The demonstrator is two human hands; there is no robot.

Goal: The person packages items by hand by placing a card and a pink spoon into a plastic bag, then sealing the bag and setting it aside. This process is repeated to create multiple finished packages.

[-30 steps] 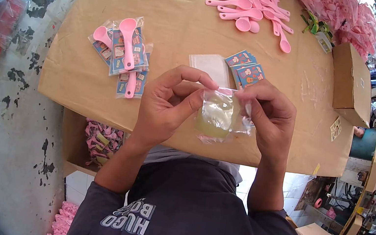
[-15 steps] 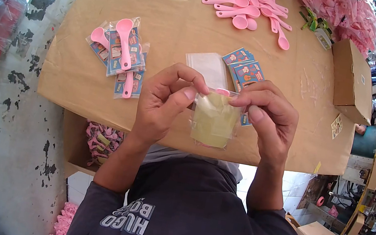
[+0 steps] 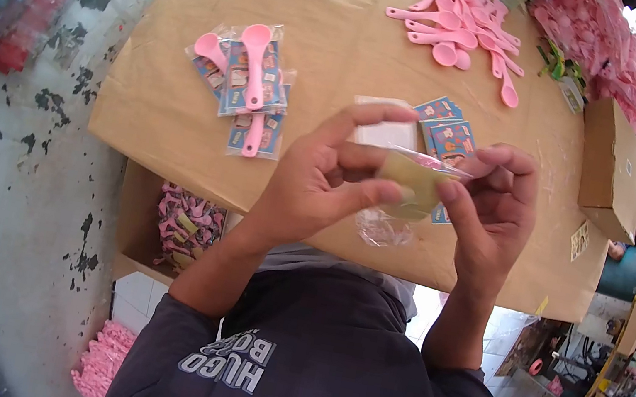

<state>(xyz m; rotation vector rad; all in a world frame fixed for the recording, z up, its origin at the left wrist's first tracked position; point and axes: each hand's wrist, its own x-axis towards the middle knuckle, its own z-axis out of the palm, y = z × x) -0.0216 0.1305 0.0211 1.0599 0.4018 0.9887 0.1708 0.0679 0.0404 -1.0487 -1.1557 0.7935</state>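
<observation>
Bg is a pale wall w/ flaking paint (image 3: 10, 231), plus a table (image 3: 333, 58) covered in brown paper, w/ a heap of loose pink plastic spoons (image 3: 456, 24) at the far side. A small clear plastic bag w/ a yellow-green flat insert (image 3: 407, 192) is held up over the near edge, approx midway btwn the hands. Its L side is pinched by the left hand (image 3: 317, 177), its R top corner by the right hand (image 3: 501, 208), so neither's really closer. The top edge runs sideways from hand to hand, dipping a bit to the R, w/ a pink strip (image 3: 429, 162) seen along it. Can't tell what the strip is tbh, and the bag's back is hidden. The blue printed cards (image 3: 450, 137) behind are partly blocked, FWIW.
</observation>
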